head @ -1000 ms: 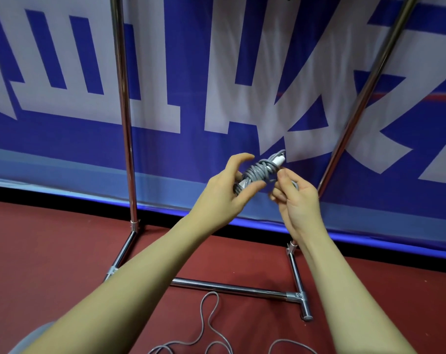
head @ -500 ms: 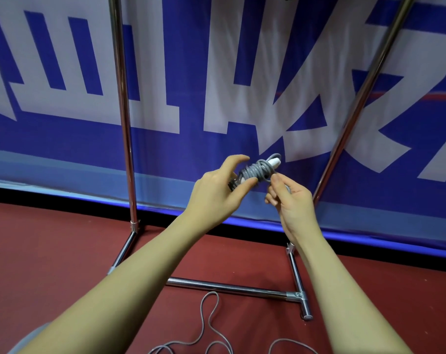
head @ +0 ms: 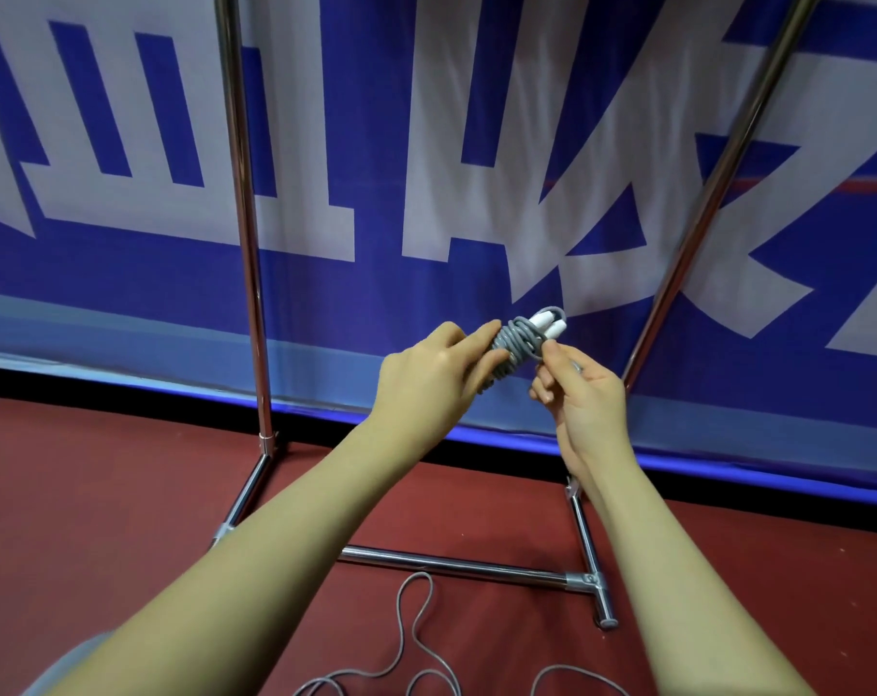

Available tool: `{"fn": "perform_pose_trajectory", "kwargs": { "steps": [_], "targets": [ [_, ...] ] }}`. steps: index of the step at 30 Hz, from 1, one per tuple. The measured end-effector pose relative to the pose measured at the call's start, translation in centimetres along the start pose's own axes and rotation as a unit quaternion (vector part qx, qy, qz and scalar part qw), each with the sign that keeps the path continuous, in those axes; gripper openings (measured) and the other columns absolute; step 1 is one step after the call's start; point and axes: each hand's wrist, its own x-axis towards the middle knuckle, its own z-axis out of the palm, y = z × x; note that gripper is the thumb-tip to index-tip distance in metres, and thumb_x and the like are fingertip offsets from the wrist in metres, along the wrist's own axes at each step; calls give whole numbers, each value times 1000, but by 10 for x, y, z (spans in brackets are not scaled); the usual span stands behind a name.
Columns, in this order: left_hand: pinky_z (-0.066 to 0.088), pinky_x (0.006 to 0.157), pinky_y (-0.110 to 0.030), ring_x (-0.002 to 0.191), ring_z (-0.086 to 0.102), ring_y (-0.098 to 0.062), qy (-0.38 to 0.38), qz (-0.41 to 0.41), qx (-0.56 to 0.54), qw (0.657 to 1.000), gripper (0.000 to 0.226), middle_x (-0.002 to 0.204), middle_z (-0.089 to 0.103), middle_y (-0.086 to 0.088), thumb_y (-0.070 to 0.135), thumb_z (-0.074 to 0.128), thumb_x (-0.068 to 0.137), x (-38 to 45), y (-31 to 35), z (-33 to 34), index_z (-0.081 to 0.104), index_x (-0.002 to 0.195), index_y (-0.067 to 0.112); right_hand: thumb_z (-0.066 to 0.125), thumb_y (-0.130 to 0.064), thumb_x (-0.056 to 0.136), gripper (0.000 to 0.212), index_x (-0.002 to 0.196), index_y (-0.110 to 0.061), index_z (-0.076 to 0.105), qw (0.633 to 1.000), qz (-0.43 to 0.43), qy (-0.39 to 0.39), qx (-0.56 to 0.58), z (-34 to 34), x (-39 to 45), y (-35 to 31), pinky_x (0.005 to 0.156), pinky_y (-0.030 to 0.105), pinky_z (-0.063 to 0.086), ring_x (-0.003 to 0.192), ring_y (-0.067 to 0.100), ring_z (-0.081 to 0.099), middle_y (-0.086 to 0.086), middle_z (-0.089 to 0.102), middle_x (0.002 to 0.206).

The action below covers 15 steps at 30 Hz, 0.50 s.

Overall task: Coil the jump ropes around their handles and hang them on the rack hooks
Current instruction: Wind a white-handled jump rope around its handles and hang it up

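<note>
I see left hand (head: 434,376) gripping grey jump rope (head: 519,341) coiled round white handles, mid-air before rack (head: 240,218). Right hand (head: 579,399) pinches rope end beside coil. Risk: pinch slackens, coils spring loose. Second rope (head: 411,640) lies on floor.

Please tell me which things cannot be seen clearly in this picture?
- Rack top and hooks: cut off by the head view's upper edge.
- Loose rope on the floor: runs past the bottom edge.
- Handles inside the coil: hidden by rope turns and the left hand.
- Right hand fingertips: hidden behind it.
</note>
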Motion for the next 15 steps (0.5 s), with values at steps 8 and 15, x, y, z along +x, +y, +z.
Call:
{"fn": "perform_pose_trajectory", "kwargs": {
  "steps": [8, 15],
  "targets": [
    [26, 45, -23, 52, 49, -25, 76, 108, 114, 985, 74, 75, 55, -12, 36, 90, 56, 4, 1, 8, 67, 118, 3, 55, -15, 96, 28, 70, -10, 52, 1000, -1, 3, 3, 8, -1, -8, 53, 24, 32, 49, 11, 26, -3, 29, 54],
    [29, 53, -31, 66, 49, -27, 157, 191, 219, 944, 52, 80, 57, -10, 33, 59, 87, 12, -6, 8, 51, 136, 16, 54, -14, 96, 20, 80, -6, 63, 999, 11, -2, 51, 12, -2, -14, 50, 20, 31, 49, 8, 26, -5, 31, 55]
  ]
}}
